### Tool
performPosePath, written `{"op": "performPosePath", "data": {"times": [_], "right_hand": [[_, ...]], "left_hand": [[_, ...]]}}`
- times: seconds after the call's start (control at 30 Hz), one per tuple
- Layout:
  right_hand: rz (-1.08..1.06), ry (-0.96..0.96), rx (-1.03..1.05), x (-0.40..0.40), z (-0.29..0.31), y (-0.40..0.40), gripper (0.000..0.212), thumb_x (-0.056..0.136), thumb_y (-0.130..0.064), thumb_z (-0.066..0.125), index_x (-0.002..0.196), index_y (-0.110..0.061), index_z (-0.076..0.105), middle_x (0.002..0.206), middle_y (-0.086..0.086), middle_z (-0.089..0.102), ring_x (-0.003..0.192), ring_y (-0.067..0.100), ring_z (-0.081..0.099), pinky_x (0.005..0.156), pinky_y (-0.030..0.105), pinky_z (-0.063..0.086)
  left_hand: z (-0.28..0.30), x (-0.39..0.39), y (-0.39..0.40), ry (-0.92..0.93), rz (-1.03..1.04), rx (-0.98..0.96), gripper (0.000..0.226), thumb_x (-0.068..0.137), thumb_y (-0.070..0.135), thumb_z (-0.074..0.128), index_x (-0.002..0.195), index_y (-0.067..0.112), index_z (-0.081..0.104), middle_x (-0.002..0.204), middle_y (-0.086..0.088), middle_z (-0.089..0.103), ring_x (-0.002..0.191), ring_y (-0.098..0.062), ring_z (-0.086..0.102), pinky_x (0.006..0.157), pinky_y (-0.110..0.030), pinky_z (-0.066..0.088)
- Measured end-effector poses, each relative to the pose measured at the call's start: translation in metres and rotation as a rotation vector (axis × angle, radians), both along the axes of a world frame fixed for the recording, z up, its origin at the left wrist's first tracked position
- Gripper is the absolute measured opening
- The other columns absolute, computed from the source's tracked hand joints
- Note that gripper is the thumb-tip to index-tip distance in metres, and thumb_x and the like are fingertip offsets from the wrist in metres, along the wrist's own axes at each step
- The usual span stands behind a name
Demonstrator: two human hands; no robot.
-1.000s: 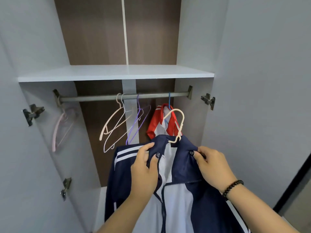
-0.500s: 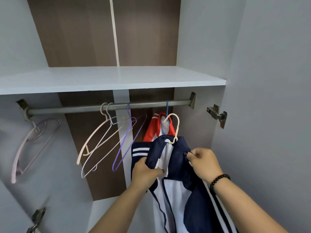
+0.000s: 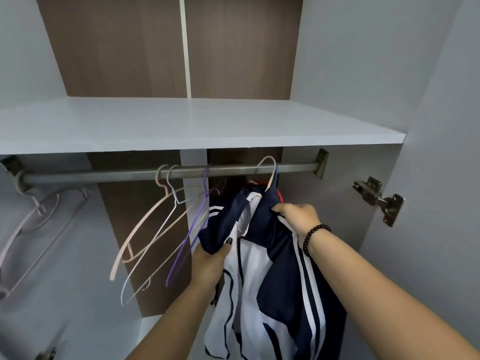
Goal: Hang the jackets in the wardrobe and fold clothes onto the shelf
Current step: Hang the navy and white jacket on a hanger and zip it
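The wardrobe shelf [image 3: 197, 126] is sitting bare above the rail [image 3: 168, 174]; the navy jacket [image 3: 270, 255] is hanging lengthwise downward, its hanger hook [image 3: 268, 167] reaching over the rail, release apparently pending; the left hand [image 3: 207, 258] and right hand [image 3: 298, 216] are each gripping its collar; a red garment [image 3: 279, 196] is hanging behind; folding seemingly remains.
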State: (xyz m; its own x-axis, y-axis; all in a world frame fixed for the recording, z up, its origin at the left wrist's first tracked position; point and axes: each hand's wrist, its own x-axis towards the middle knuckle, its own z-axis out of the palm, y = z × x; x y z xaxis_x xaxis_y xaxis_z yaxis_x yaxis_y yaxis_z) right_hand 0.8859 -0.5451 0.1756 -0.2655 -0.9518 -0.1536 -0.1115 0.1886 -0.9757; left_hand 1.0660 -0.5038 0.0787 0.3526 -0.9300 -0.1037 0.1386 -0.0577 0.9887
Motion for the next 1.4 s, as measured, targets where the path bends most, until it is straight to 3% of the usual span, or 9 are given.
{"op": "performPosePath", "data": {"times": [0.07,0.2,0.53,0.73,0.8,1.0,1.1,1.3,1.4], "right_hand": [[-0.016,-0.020,0.015,0.008,0.001,-0.015,0.038,0.063,-0.027,0.083,0.086,0.000,0.069,0.091,0.011,0.071,0.084,0.027,0.069,0.083,0.040,0.057],[-0.039,0.143,0.036,0.022,-0.002,-0.042,0.051,0.054,-0.049,0.085,0.079,-0.010,0.064,0.081,0.003,0.067,0.071,0.016,0.064,0.055,0.026,0.050],[-0.041,0.571,0.104,0.059,-0.020,-0.076,0.080,0.050,-0.083,0.057,0.098,-0.019,0.057,0.079,-0.004,0.059,0.075,0.020,0.061,0.063,0.031,0.049],[-0.118,0.924,0.187,0.067,-0.042,-0.093,0.078,0.060,-0.083,0.049,0.106,-0.021,0.058,0.116,0.005,0.061,0.109,0.030,0.054,0.093,0.047,0.039],[-0.166,1.057,0.155,0.074,-0.046,-0.098,0.087,0.066,-0.077,0.051,0.128,-0.015,0.046,0.130,0.009,0.050,0.122,0.032,0.045,0.097,0.053,0.031],[-0.172,1.213,-0.118,0.093,-0.078,-0.089,0.052,0.081,-0.023,0.056,0.129,-0.007,0.041,0.132,0.011,0.041,0.126,0.031,0.036,0.111,0.056,0.015],[-0.213,1.174,-0.267,0.090,-0.088,-0.078,0.071,0.073,0.000,0.057,0.140,-0.003,0.037,0.140,0.015,0.038,0.138,0.031,0.027,0.114,0.055,-0.001],[-0.299,1.095,-0.466,0.068,-0.104,-0.049,0.080,0.056,0.023,0.052,0.134,0.007,0.045,0.137,0.027,0.043,0.137,0.047,0.027,0.111,0.063,0.015],[-0.326,1.019,-0.446,0.053,-0.120,-0.032,0.083,0.059,0.026,0.047,0.139,0.006,0.039,0.143,0.027,0.036,0.140,0.047,0.020,0.112,0.063,0.019]], "left_hand": [[0.001,0.007,-0.012,0.047,-0.009,0.005,0.027,0.085,0.020,0.073,0.103,0.036,0.061,0.096,0.010,0.068,0.089,-0.008,0.064,0.078,-0.032,0.051],[0.005,0.016,-0.039,0.011,-0.148,0.086,0.058,0.076,0.017,0.081,0.129,0.016,0.057,0.119,-0.001,0.066,0.109,-0.024,0.062,0.099,-0.046,0.049],[-0.002,0.042,-0.068,-0.342,-0.422,0.185,0.017,0.075,-0.007,0.065,0.090,0.001,0.061,0.081,-0.011,0.059,0.073,-0.023,0.058,0.062,-0.025,0.045],[-0.027,0.044,-0.054,-0.390,-0.413,0.167,0.007,0.081,0.001,0.066,0.087,0.000,0.063,0.071,-0.005,0.059,0.058,-0.012,0.054,0.047,-0.012,0.041],[-0.031,0.044,-0.049,-0.350,-0.397,0.158,0.009,0.082,0.005,0.069,0.088,-0.001,0.065,0.069,-0.002,0.059,0.057,-0.011,0.054,0.047,-0.013,0.043],[-0.039,0.042,-0.041,-0.293,-0.329,0.111,0.008,0.085,0.011,0.069,0.084,0.013,0.061,0.064,0.007,0.056,0.055,-0.007,0.053,0.048,-0.011,0.040],[-0.046,0.043,-0.031,-0.261,-0.223,0.076,0.016,0.087,0.019,0.071,0.099,0.018,0.061,0.071,0.014,0.059,0.068,-0.006,0.062,0.052,-0.006,0.040],[-0.049,0.041,-0.009,-0.156,-0.067,-0.023,0.030,0.083,0.037,0.073,0.107,0.046,0.058,0.095,0.037,0.064,0.091,0.022,0.055,0.077,-0.003,0.037],[-0.047,0.036,0.001,-0.132,-0.070,-0.009,0.042,0.073,0.032,0.083,0.105,0.044,0.059,0.097,0.032,0.065,0.092,0.017,0.057,0.076,-0.003,0.039]]}}
